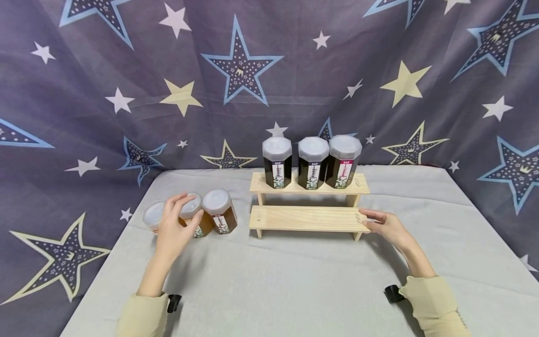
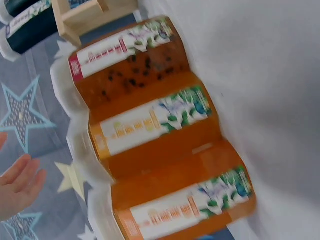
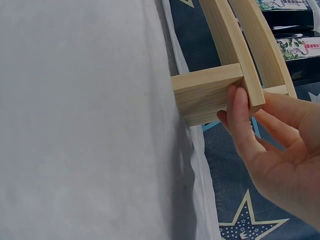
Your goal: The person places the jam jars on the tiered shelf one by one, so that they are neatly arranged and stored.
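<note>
Three honey-coloured jars with white lids stand in a row at the left: one at the near end (image 1: 153, 215), a middle jar (image 1: 204, 225) and a right jar (image 1: 225, 221). My left hand (image 1: 177, 224) is over the left and middle jars, fingers spread and loosely bent. In the left wrist view the hand (image 2: 21, 186) shows apart from the lids. My right hand (image 1: 389, 229) pinches the right end of the lower board of a two-step wooden rack (image 1: 307, 218). In the right wrist view its fingers (image 3: 241, 107) lie against the board end.
Three dark jars (image 1: 278, 166) with pale lids stand on the rack's upper step (image 1: 290, 187). A pale cloth (image 1: 269, 290) covers the table. Behind it hangs a star-patterned curtain (image 1: 294, 84).
</note>
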A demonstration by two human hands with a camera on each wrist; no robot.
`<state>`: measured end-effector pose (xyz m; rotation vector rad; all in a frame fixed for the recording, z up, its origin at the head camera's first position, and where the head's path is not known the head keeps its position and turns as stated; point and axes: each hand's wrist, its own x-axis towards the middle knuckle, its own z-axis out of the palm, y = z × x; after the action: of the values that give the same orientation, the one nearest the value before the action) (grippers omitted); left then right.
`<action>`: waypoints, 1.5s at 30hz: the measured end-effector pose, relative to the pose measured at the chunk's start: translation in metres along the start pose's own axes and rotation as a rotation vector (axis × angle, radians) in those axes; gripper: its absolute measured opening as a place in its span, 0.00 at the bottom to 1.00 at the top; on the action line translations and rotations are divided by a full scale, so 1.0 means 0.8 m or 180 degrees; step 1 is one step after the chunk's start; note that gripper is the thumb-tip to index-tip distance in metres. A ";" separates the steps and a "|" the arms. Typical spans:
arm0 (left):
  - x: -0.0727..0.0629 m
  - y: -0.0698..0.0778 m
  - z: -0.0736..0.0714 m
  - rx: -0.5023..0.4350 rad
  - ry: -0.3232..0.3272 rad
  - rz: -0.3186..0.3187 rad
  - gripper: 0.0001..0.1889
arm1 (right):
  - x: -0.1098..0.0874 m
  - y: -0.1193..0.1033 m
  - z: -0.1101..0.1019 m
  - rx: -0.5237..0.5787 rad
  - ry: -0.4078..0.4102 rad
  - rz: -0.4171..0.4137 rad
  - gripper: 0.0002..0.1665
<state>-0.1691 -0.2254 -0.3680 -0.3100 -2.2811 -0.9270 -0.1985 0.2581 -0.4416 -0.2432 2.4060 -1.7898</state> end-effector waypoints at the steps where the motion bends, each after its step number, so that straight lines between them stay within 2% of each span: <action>1: -0.001 -0.003 -0.003 0.0018 0.0019 -0.0017 0.19 | 0.000 0.000 0.000 0.0001 0.0001 0.0005 0.27; 6: -0.005 -0.017 -0.017 0.0149 0.0070 -0.0053 0.20 | 0.000 0.002 -0.001 0.0000 -0.0004 0.0010 0.27; 11: -0.007 -0.026 -0.027 0.0233 -0.0009 -0.0134 0.20 | 0.000 0.002 -0.001 -0.0006 0.0002 0.0024 0.27; 18: -0.009 -0.043 -0.035 0.0347 -0.0074 -0.0142 0.20 | 0.000 0.002 -0.001 0.0007 -0.0019 0.0039 0.27; 27: -0.012 -0.058 -0.043 0.0457 -0.0127 -0.0334 0.19 | 0.002 0.003 -0.001 0.0004 -0.0029 -0.0009 0.27; 45: -0.018 -0.082 -0.048 0.0626 -0.0552 -0.0791 0.26 | 0.001 0.002 -0.001 -0.0004 -0.0004 0.0042 0.27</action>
<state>-0.1683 -0.2992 -0.3920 -0.0209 -2.5906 -0.8126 -0.1998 0.2593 -0.4431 -0.2282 2.4023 -1.7821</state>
